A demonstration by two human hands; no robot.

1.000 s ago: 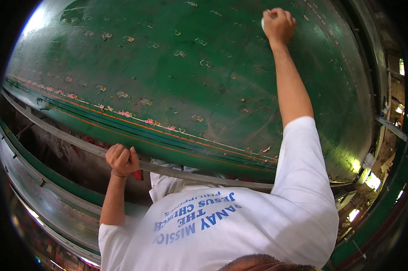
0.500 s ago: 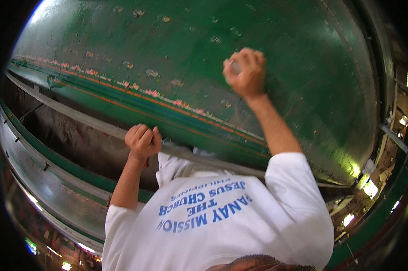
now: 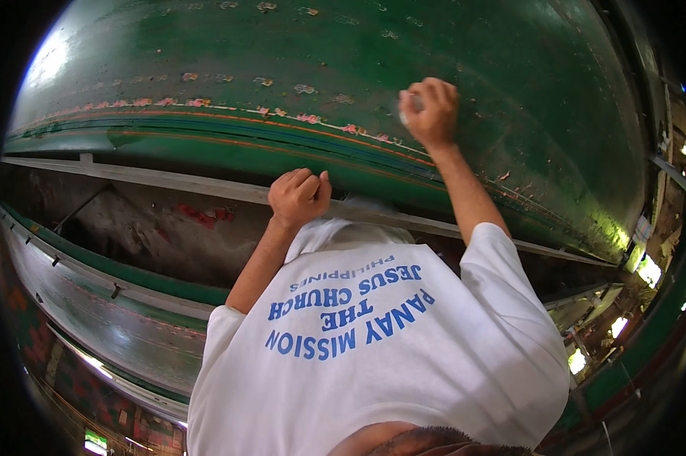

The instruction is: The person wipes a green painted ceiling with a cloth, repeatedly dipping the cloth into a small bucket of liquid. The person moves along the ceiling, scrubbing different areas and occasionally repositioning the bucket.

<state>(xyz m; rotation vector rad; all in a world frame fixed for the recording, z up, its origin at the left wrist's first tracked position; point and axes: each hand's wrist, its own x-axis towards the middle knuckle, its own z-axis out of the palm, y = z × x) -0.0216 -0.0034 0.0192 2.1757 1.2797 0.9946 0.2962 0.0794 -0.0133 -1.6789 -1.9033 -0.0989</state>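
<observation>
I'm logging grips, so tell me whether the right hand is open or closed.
Closed: the right hand has its fingers curled around a small pale object, mostly hidden, over the green surface.

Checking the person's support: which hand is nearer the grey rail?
Left. The left hand is curled at the grey rail, apparently gripping it; the right hand is beyond the rail, over the green surface, holding a pale object.

Right hand (image 3: pixel 432 114) drawn back across green surface (image 3: pixel 327 61) toward striped edge (image 3: pixel 229 125), closer to left hand (image 3: pixel 300 196).
</observation>
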